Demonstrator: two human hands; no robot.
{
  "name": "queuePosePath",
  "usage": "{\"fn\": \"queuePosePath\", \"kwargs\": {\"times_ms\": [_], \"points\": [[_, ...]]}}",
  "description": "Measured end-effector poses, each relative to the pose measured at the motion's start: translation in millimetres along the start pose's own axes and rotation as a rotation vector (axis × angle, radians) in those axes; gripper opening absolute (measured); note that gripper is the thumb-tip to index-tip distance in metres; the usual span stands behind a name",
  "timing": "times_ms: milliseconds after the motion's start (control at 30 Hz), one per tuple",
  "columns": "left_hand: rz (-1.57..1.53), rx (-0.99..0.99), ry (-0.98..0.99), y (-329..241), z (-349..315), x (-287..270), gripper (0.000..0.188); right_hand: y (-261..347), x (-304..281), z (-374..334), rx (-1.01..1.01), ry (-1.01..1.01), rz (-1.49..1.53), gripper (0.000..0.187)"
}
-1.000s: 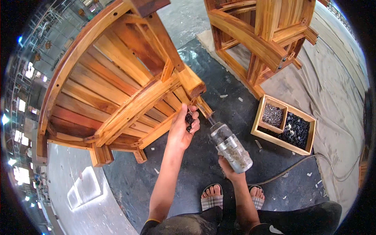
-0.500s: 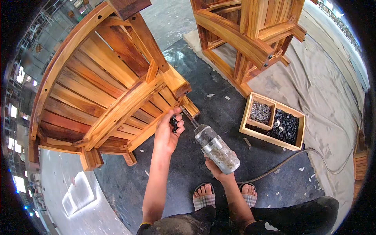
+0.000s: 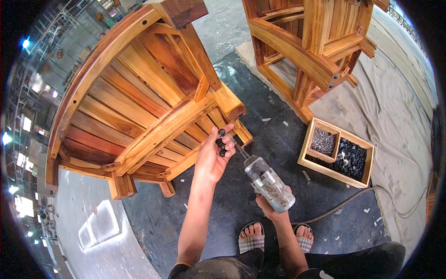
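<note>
My left hand (image 3: 211, 162) is raised with its fingers curled around several small round black caps (image 3: 222, 148), one pinched up by the thumb. It hovers beside the lower corner of a slatted wooden furniture frame (image 3: 155, 139) lying tilted. My right hand (image 3: 271, 208) grips a power screwdriver (image 3: 269, 183) with a scuffed, silvery cylindrical body. Its thin shaft points up and left, past my left fingers toward the frame's corner. The tip is partly hidden behind those fingers, so I cannot tell whether it touches anything.
On the right, a wooden box (image 3: 332, 174) holds small metal screws (image 3: 323, 141) in an inner tray and loose black caps (image 3: 351, 159). Another wooden frame (image 3: 297, 51) stands at the back on a cloth (image 3: 378, 102). A hose (image 3: 341, 208) crosses the dark mat (image 3: 155, 223).
The whole scene has shifted right and slightly down in view. My left fingers have opened a little and turned, showing the black caps more. My right hand keeps its grip on the power screwdriver.
</note>
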State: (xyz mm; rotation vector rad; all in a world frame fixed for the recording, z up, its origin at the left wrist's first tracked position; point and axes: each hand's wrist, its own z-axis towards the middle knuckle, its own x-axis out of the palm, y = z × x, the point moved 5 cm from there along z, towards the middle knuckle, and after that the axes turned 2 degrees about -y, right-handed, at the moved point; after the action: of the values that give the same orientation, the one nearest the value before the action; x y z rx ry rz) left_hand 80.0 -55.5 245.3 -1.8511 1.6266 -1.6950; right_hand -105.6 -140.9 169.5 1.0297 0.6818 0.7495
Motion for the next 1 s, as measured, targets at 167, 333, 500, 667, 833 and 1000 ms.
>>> {"fn": "queuePosePath", "kwargs": {"times_ms": [167,333,500,667,833,1000], "points": [[0.065,0.045,-0.013,-5,-2,-4,0.035,16,3,4,-0.089,-0.025,0.017,0.034],[0.073,0.019,0.055,-3,-2,-4,0.029,16,2,8,0.040,-0.020,0.143,0.039],[0.061,-0.016,0.051,1,-3,-5,0.028,18,2,9,-0.041,-0.036,0.079,0.040],[0.015,-0.069,0.028,6,1,-8,0.025,25,-1,11,-0.105,-0.082,-0.006,0.042],[0.048,-0.087,0.080,10,5,-5,0.023,20,2,12,0.027,-0.067,0.062,0.046],[0.175,0.021,0.021,15,14,11,0.026,16,0,21,-0.015,-0.113,-0.006,0.048]]}}
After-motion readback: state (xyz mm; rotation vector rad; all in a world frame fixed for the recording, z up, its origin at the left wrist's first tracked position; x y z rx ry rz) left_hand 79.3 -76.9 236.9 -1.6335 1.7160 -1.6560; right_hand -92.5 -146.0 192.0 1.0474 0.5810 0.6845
